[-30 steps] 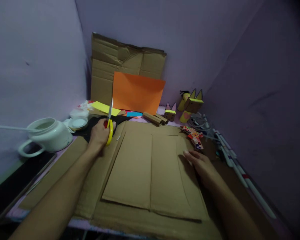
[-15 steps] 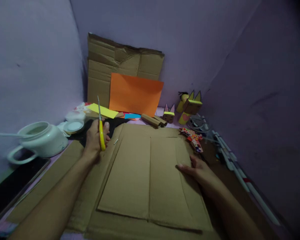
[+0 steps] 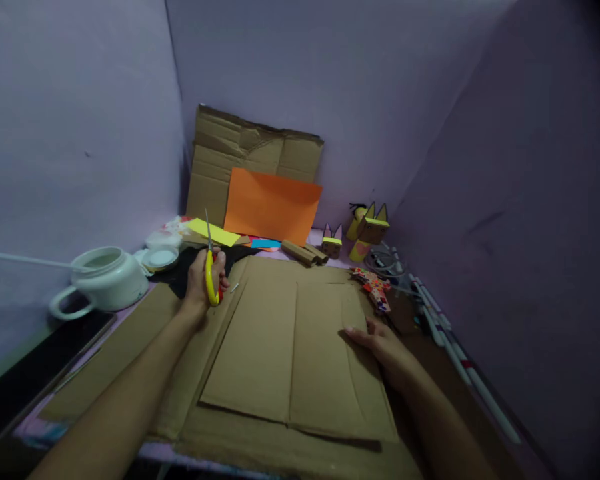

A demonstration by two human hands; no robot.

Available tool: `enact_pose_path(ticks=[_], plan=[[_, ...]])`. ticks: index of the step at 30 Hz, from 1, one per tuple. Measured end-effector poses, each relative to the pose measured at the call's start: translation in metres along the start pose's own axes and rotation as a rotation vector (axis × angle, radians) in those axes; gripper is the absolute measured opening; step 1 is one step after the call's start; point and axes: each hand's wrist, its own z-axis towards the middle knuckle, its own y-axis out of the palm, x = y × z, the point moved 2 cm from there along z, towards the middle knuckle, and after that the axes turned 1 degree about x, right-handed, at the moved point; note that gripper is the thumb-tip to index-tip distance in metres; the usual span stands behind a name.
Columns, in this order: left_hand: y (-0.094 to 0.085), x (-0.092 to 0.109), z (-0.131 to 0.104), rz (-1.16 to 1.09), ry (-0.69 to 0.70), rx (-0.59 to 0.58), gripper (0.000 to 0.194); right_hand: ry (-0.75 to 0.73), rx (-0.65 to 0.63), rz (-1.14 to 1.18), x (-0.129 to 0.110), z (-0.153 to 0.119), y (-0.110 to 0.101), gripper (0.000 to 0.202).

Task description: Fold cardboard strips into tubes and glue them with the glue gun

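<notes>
My left hand is wrapped round scissors with yellow handles, their blades pointing up and away. On the work surface lies a large cardboard sheet, with a smaller cardboard panel on top of it, creased down the middle. My right hand grips the panel's right edge, thumb on top and the other fingers partly hidden at the edge. A small white scrap lies just right of my left hand.
A white pot and a dark phone-like slab are at the left. Orange paper leans on upright cardboard behind. Cardboard figures, a patterned cutout and pale tubes stand or lie right.
The camera view has shifted, so the background sits lower in the frame. My left hand still holds the scissors, now turned slightly, and my right hand stays on the panel's edge.
</notes>
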Motion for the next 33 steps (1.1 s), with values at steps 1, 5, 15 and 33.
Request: enact_pose_path(ticks=[1,5,15,33], plan=[[0.001,0.0,0.0,-0.018,-0.007,-0.002,0.033,0.003,-0.003,0.005,0.0,0.0,0.0,0.038],[0.004,0.002,-0.002,-0.069,-0.029,-0.003,0.031,0.042,-0.032,0.03,-0.001,-0.001,-0.001,0.04],[0.007,0.007,-0.007,-0.084,-0.05,-0.007,0.022,0.152,-0.158,0.112,-0.004,-0.008,0.004,0.03],[0.026,0.03,-0.037,-0.278,0.065,-0.097,0.026,0.196,-0.248,0.201,0.005,-0.013,0.027,0.049]])
